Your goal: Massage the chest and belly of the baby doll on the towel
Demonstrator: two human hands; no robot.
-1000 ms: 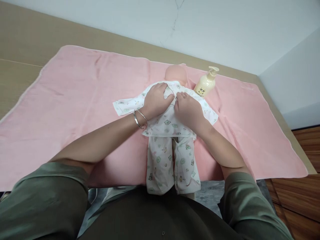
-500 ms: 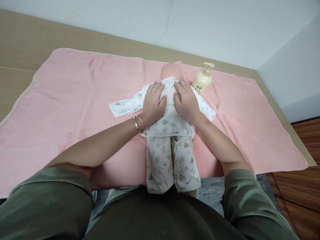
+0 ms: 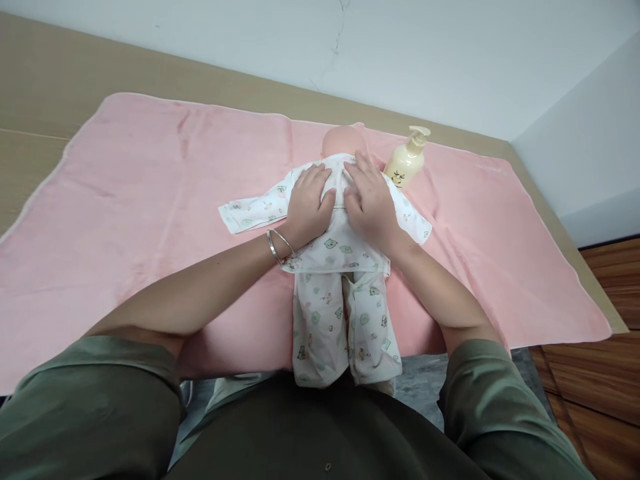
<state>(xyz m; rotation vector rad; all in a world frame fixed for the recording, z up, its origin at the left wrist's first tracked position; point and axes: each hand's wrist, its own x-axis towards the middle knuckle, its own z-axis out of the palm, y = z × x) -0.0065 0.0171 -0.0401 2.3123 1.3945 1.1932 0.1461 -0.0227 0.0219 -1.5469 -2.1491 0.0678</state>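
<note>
A baby doll [image 3: 344, 140] lies on the pink blanket, its bald head away from me and its face hidden. It is dressed in a white printed top [image 3: 334, 250] and matching trousers [image 3: 320, 327], whose legs reach the blanket's near edge. My left hand [image 3: 309, 203] rests flat on the left of the doll's upper back, fingers stretched out; a silver bangle [image 3: 275, 247] circles that wrist. On the right side of the upper back lies my right hand [image 3: 370, 200], also flat with fingers apart. Neither hand grasps anything.
A cream pump bottle [image 3: 406, 160] stands on the blanket just right of the doll's head. The pink blanket [image 3: 165, 193] covers most of the wooden table [image 3: 45, 73]. Behind is a pale wall [image 3: 280, 40]; wooden panels [image 3: 600, 380] stand at the lower right.
My right hand has shifted slightly to the left on the doll's back. The left hand stays in nearly the same place.
</note>
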